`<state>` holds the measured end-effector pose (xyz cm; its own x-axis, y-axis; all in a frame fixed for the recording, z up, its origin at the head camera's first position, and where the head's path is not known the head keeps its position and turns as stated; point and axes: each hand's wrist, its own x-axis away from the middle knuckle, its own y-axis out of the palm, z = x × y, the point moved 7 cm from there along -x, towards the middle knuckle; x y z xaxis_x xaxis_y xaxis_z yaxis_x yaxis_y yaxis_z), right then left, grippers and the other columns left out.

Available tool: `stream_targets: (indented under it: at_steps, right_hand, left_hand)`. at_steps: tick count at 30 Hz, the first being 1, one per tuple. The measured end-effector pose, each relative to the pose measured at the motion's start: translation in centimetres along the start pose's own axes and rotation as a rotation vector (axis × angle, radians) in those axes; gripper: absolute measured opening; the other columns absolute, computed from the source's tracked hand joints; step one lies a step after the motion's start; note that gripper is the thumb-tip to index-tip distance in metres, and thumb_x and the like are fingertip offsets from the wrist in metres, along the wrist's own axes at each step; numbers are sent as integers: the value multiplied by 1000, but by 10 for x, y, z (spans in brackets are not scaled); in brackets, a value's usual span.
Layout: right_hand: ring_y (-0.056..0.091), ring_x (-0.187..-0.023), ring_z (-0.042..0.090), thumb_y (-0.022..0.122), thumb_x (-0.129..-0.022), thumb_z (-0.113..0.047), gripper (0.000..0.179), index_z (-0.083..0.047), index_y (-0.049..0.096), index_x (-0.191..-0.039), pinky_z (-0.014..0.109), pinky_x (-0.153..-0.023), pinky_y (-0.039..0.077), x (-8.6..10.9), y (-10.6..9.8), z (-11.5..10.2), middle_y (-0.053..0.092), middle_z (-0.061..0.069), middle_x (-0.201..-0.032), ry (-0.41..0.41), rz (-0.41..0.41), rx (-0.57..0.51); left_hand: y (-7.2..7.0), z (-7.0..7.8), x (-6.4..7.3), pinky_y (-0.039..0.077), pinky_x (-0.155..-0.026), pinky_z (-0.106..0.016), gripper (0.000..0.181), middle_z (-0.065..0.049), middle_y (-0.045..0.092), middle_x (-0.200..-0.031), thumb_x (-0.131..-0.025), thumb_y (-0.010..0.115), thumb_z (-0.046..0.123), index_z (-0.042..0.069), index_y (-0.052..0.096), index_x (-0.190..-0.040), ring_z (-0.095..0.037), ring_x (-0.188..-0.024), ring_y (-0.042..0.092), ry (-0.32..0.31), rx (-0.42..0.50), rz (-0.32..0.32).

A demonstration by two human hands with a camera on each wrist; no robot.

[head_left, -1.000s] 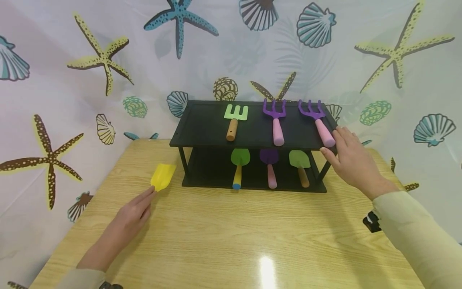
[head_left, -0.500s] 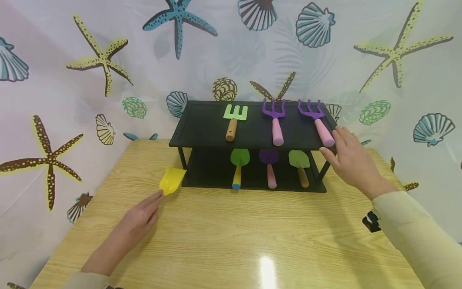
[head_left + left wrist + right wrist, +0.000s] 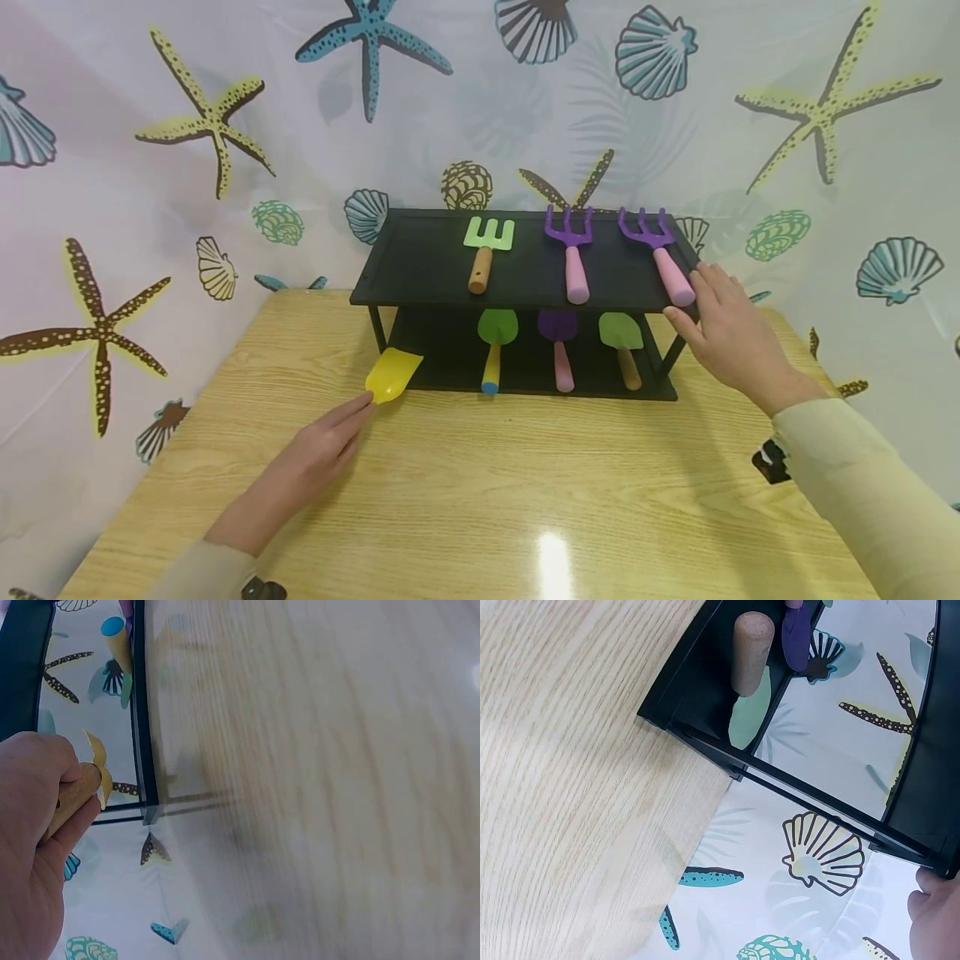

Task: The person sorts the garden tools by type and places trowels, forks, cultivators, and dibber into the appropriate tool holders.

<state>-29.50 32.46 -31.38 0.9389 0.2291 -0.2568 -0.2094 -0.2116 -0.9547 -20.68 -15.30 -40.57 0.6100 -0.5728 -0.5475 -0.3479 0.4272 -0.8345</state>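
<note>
My left hand (image 3: 318, 446) holds a small toy shovel by its wooden handle (image 3: 75, 796). The shovel's yellow blade (image 3: 393, 373) points away and to the right, overlapping the front left corner of the lower shelf (image 3: 442, 371) in the head view. The fingers cover most of the handle there. At the opposite end of the black two-tier rack, my right hand (image 3: 731, 337) rests against the corner of the upper shelf (image 3: 427, 258), thumb at its front edge and fingers along its side. A pink-handled purple rake (image 3: 667, 260) lies right beside those fingers.
The upper shelf also bears a green rake (image 3: 483, 258) and another purple rake (image 3: 574, 258). Below lie a green shovel (image 3: 493, 346), a purple shovel (image 3: 560, 346) and a pale green shovel (image 3: 624, 346), handles forward. A patterned cloth (image 3: 480, 125) hangs behind the wooden table (image 3: 480, 483).
My left hand has moved right with the yellow shovel, from the table left of the rack to the lower shelf's left corner. The right hand stays at the rack.
</note>
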Motion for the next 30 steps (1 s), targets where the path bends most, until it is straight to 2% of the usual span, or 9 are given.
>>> stream_targets:
  at_steps: [9, 20, 24, 30]
  right_hand:
    - [14, -149, 50, 30, -106, -51, 80, 13, 17, -152, 55, -125, 6, 0, -1, 0, 18, 37, -158, -3, 1, 4]
    - [12, -150, 49, 30, -105, -51, 81, 12, 15, -153, 55, -126, 5, 0, 1, 0, 15, 36, -159, 2, -18, 6]
    - [11, -150, 49, 30, -105, -51, 81, 12, 15, -153, 55, -126, 5, 0, 0, 0, 15, 36, -159, 1, -13, -2]
    - [12, -150, 48, 29, -105, -52, 80, 12, 16, -153, 54, -126, 6, 0, 1, 1, 17, 35, -159, 4, -6, 4]
  left_hand:
    - [18, -1, -24, 58, -90, -39, 42, -24, 62, -132, -84, 70, -9, -9, 62, -126, -35, -115, 66, -22, 11, -98]
    - [47, -13, -52, 57, -92, -42, 36, -28, 58, -134, -95, 59, -1, -11, 58, -130, -39, -117, 64, -114, 46, -210]
    - [55, -18, -62, 56, -93, -44, 36, -29, 56, -136, -96, 58, -1, -12, 57, -131, -40, -118, 63, -137, 73, -225]
    - [63, -20, -75, 57, -91, -43, 36, -30, 56, -135, -94, 58, -4, -12, 57, -129, -40, -116, 64, -111, 62, -219]
